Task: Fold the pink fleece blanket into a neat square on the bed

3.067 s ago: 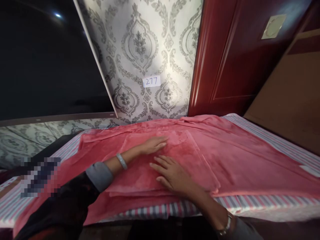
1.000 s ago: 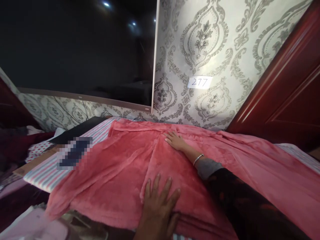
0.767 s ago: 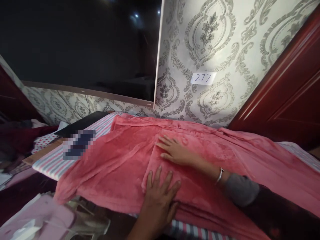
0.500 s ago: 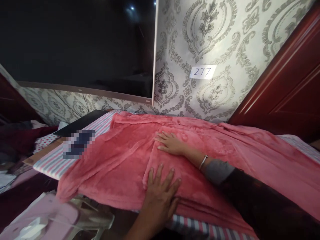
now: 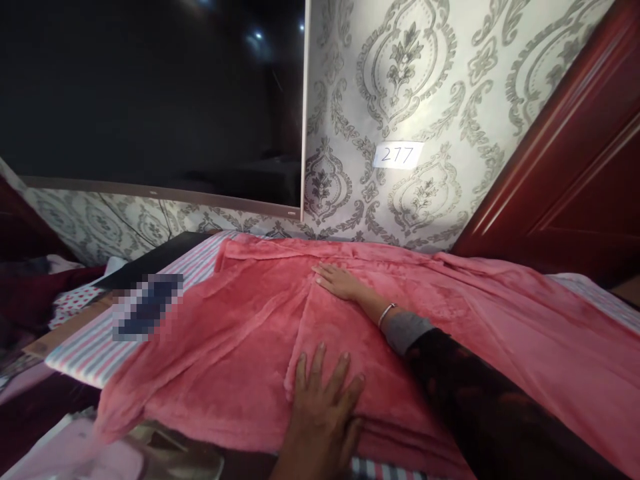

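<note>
A coral-pink plush blanket (image 5: 240,373) lies spread across the surface, with part of it folded over on itself in layers. My left hand (image 5: 325,400) rests flat near the front of the folded part, fingers spread, just inside its left edge. Farther back, my right hand (image 5: 340,281) lies palm down on the top corner of the same fold. Its fingers are stretched out and point left, and a silver bangle circles the wrist. Neither hand grips the cloth.
Under the blanket is a striped cloth (image 5: 80,357), with a pixelated dark object (image 5: 150,308) on it. A large television screen (image 5: 150,93) hangs behind. A paper marked 277 (image 5: 399,155) is on the patterned wall. A pink-seated stool (image 5: 85,450) stands front left, a dark red door (image 5: 575,147) right.
The view has shifted slightly, so the blanket and wall sit lower. My right hand's fingers look closer together and it stays on the fold's corner. My left hand remains flat in place.
</note>
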The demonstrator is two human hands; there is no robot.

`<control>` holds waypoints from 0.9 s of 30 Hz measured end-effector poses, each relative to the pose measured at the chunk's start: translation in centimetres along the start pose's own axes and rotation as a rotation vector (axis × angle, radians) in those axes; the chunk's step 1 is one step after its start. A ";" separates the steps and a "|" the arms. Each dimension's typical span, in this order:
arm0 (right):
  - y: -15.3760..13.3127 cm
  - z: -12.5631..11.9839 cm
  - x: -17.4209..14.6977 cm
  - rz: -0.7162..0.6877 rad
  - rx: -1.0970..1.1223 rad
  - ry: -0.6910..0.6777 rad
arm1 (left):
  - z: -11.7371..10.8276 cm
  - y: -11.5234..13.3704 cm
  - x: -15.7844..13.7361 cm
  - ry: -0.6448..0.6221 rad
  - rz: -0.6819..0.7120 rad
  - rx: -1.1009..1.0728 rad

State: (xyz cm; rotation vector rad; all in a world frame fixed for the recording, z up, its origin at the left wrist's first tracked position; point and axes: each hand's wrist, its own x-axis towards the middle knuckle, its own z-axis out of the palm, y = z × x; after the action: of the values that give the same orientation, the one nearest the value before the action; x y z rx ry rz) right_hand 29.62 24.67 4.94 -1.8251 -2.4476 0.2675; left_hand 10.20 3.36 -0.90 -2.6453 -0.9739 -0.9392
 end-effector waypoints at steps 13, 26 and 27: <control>4.2 -2.0 -12.7 0.168 -0.020 0.110 | -0.3 -0.3 0.5 0.002 0.067 0.082; 10.4 -3.1 -18.3 0.593 -0.031 0.292 | -2.5 -5.2 14.4 -0.392 -0.181 -0.121; 10.7 -2.9 -18.6 0.627 -0.038 0.302 | -1.7 -5.3 16.2 -0.441 -0.215 -0.069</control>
State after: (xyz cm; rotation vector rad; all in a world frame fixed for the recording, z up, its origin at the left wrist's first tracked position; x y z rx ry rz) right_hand 45.53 10.12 6.58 -2.3958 -1.6493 -0.0268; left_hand 15.52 15.39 10.08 -2.9162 -1.3614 -0.4287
